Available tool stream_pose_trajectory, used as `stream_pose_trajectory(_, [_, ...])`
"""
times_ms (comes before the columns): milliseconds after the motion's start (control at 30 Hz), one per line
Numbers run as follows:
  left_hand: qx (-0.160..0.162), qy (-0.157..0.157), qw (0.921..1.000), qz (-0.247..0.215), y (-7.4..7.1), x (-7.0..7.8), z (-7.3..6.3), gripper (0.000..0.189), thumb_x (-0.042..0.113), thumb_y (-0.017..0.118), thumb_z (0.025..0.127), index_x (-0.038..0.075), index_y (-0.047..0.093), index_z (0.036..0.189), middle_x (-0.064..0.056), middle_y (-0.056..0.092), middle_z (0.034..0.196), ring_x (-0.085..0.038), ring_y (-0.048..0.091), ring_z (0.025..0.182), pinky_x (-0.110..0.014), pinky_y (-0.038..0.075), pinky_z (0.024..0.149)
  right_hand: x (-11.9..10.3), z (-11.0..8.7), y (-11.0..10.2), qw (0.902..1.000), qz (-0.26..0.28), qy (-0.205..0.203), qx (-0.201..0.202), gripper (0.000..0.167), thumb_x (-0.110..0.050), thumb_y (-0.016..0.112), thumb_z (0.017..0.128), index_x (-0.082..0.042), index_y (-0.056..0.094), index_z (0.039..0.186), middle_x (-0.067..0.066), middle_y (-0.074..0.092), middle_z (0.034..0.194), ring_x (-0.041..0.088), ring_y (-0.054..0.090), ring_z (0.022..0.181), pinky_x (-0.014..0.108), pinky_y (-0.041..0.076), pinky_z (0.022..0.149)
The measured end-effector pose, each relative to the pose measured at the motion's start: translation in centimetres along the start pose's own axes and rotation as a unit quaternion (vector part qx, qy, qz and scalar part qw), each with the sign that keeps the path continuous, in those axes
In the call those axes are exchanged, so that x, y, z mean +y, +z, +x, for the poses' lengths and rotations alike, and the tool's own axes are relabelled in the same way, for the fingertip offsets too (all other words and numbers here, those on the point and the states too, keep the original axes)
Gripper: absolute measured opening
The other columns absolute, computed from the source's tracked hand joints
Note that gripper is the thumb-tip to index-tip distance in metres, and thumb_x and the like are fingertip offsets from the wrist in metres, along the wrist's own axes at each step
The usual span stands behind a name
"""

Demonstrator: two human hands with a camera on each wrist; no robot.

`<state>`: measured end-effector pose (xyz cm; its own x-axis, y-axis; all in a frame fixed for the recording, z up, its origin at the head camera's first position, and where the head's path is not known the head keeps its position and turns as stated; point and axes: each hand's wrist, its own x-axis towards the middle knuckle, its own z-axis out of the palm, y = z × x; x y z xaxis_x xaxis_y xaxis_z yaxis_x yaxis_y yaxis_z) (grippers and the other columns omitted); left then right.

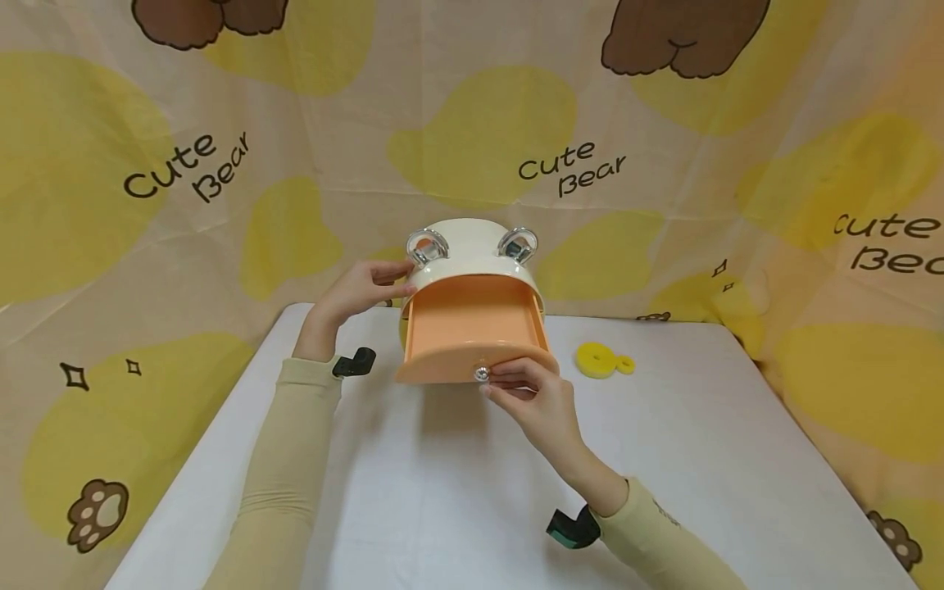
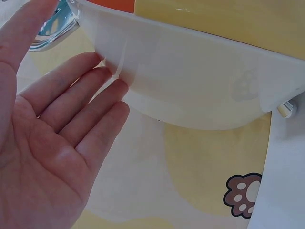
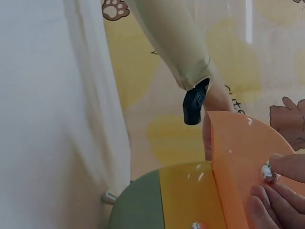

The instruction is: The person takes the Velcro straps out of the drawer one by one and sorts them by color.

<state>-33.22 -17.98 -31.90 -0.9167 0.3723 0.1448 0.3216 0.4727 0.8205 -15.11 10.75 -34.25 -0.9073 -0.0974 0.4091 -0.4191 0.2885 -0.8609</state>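
Note:
A small white cabinet [image 1: 468,242] with two silver ear-shaped loops stands on the table. Its orange drawer [image 1: 442,365] is pulled out at the top, and no contents show inside. My right hand [image 1: 542,401] pinches the round silver knob [image 1: 482,374] on the drawer front between thumb and fingers. My left hand [image 1: 354,291] rests against the cabinet's left side, just below an ear; its fingers [image 2: 83,95] lie fairly straight along the white shell in the left wrist view. Below the orange drawer, the right wrist view shows a yellow drawer front [image 3: 188,188] and a green one [image 3: 138,200].
A yellow piece shaped like a large and a small ring joined together [image 1: 596,360] lies right of the cabinet. The white-covered table [image 1: 442,508] backs onto a printed cloth [image 1: 472,131], which also hangs at both sides. A short silver leg [image 3: 108,197] supports the cabinet.

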Motion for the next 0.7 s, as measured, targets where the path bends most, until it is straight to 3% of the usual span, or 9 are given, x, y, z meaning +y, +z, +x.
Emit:
stream_pose_trajectory(333, [-0.015,-0.007,0.9998,0.010,0.1,2.8,-1.4,0.059,0.023,0.069,0.088,0.004,0.047,0.139,-0.015,0.047,0.142,-0.037,0.042,0.132,-0.046,0.037,0.109,0.5,0.9,0.7,0.9993,-0.003,-0.010,0.037,0.025,-0.005,0.080,0.073,0.004,0.068,0.093,0.016,0.072,0.090,0.027,0.070,0.082,0.032,0.059,0.071])
stream_pose_trajectory(567, [-0.007,-0.003,1.0000,0.000,0.1,0.6,-0.3,0.060,0.029,0.071,0.086,0.010,0.049,0.139,-0.010,0.048,0.143,-0.036,0.041,0.133,-0.047,0.036,0.110,4.1,2.3,1.4,0.9974,0.000,-0.026,0.068,0.026,-0.015,0.083,0.071,-0.005,0.069,0.090,0.007,0.072,0.087,0.017,0.070,0.079,0.027,0.059,0.069])
stream_pose_trajectory(700, [-0.002,0.005,1.0000,0.002,0.1,0.0,0.0,0.062,0.034,0.073,0.084,0.013,0.051,0.138,-0.007,0.050,0.141,-0.034,0.043,0.132,-0.045,0.037,0.109,4.6,2.9,1.6,0.9960,0.012,-0.038,0.080,0.025,-0.019,0.084,0.071,-0.008,0.070,0.089,0.004,0.072,0.085,0.014,0.069,0.077,0.025,0.058,0.068])
